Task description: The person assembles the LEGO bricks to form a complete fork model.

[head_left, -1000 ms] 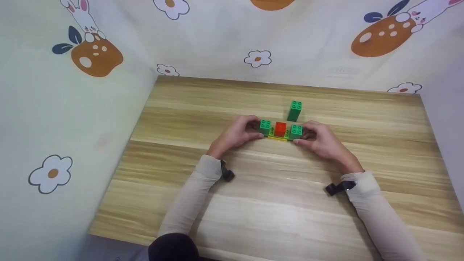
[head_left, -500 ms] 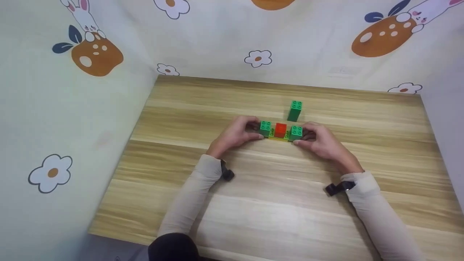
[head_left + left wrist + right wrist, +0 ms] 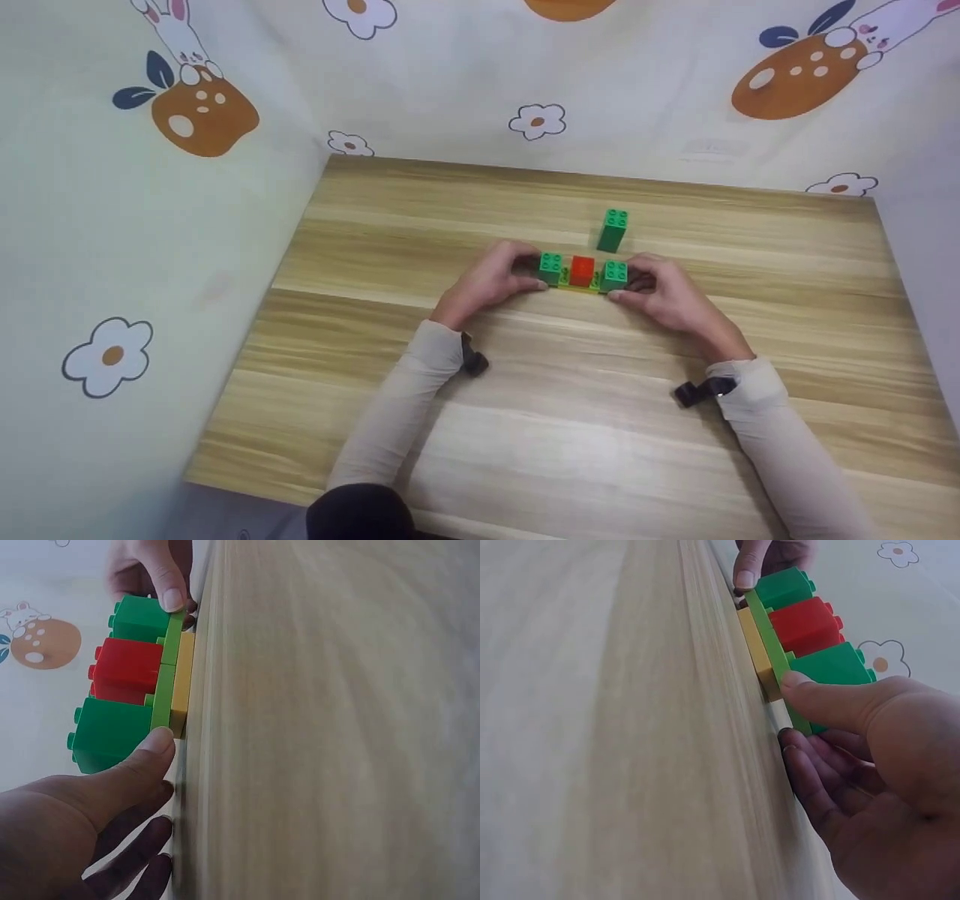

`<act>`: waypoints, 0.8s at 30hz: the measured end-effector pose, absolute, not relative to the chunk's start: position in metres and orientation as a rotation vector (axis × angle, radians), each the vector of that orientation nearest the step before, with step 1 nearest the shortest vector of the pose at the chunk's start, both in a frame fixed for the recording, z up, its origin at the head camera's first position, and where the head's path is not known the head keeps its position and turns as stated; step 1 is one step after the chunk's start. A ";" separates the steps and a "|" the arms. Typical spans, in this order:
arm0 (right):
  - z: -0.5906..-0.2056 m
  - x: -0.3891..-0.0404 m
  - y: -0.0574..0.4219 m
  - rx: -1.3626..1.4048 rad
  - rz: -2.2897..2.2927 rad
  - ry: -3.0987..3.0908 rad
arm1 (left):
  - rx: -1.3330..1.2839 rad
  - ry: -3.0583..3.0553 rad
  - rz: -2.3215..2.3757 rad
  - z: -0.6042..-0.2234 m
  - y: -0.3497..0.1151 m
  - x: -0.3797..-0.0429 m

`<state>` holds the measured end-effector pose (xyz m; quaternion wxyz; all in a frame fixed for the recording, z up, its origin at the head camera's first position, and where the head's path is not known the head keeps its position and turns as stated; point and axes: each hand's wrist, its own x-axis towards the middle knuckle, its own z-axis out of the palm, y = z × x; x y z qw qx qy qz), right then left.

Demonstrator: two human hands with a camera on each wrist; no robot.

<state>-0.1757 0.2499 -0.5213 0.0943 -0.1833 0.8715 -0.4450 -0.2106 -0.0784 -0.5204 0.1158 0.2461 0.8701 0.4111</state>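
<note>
My left hand (image 3: pixel 499 276) and right hand (image 3: pixel 673 292) hold the two ends of one toy building-brick assembly, thumbs on its near side. Two green bricks (image 3: pixel 550 268) sit at its ends, with a red brick (image 3: pixel 583 271) between them. Below these bricks run light-green flat pieces (image 3: pixel 164 690), over a yellow piece (image 3: pixel 181 682) at the bottom. The yellow piece is at the tabletop; whether it touches cannot be told. In the right wrist view, my right thumb presses a light-green piece (image 3: pixel 772 637), with curled fingers beneath its end. The far-side fingertips are partly hidden.
A tall green block (image 3: pixel 613 231) stands upright on the wooden table (image 3: pixel 420 202), just behind the assembly. Patterned cloth walls (image 3: pixel 450 82) rise along the table's back and left edges.
The assembly has shifted very slightly toward me, and less of its yellow front edge shows. Both hands keep their hold; the head view has shifted slightly. The tall green block stays standing.
</note>
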 end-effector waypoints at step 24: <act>-0.528 -0.181 0.255 -0.453 -1.446 2.466 | 0.723 2.476 1.383 -0.528 -0.080 -0.215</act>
